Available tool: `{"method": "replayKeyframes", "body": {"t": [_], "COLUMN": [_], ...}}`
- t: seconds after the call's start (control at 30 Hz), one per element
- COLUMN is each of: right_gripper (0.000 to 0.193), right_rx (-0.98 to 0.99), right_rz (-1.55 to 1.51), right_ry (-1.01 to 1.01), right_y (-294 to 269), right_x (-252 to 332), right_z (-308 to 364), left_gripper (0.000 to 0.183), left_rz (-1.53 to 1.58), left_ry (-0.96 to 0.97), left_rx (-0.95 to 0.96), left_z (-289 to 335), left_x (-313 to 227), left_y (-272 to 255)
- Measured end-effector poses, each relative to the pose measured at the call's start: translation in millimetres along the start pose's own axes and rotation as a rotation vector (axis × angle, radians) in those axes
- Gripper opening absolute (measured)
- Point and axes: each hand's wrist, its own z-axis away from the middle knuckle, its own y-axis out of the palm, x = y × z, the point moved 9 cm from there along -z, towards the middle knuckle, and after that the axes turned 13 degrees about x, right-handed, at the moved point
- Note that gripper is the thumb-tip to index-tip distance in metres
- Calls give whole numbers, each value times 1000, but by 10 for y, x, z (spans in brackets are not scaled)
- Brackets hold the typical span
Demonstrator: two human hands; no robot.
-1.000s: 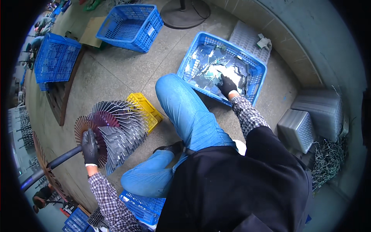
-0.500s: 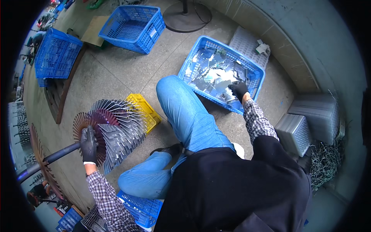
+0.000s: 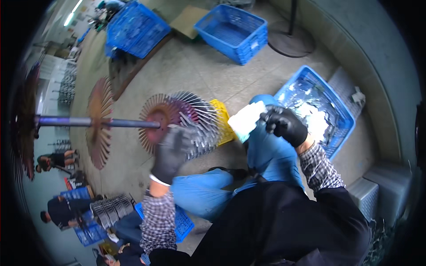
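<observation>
we see the black-gloved right hand [image 3: 286, 126] pinching one flat, bright sheet [image 3: 246, 119] at its edge, thumb and fingers closed on it, the rest of the fingers curled loosely. the sheet sticks out to the left of this hand, above the right leg [image 3: 264, 148], so it lies in the gap between both hands. its long axis seems to slope from the right fingertips down and left, toward the left hand's side; glare washes out most of its face, so we can't be sure of the exact shape.

the black-gloved left hand [image 3: 172, 148] is blurred. we can't tell how far open it is or whether it has hold of anything. in our view it overlaps the near side of a spiked wheel [image 3: 151, 111] and the grey plates [image 3: 205, 139] stacked against it; we can't tell if it touches them.

key relation: wheel and plates lie well left of the right hand, across the gap from it, and the left hand is the nearer one to them. a rod [image 3: 133, 123] runs left from the wheel, past the left hand, through a second wheel [image 3: 98, 126]. right of the right hand, the blue crate [image 3: 342, 141] holds loose shiny sheets [image 3: 317, 119]. the yellow crate [image 3: 227, 128] shows between the hands, behind the plates.
</observation>
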Motion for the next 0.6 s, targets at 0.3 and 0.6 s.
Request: {"method": "replayKeyframes", "body": {"t": [0.3,0.6], "right_gripper": [52,58], "right_rx": [397,363], "right_rz": [1121,1597], "right_ry": [-168,-447], "right_y": [1432,1723], "right_x": [-22,-78], "right_z": [-210,-46], "left_gripper": [24,31], "left_rz": [-640,-896], "left_ry": [-114,-24], "left_rx": [-300,-211], "left_z": [457,19], "left_x": [547,547], "left_y": [108,397]}}
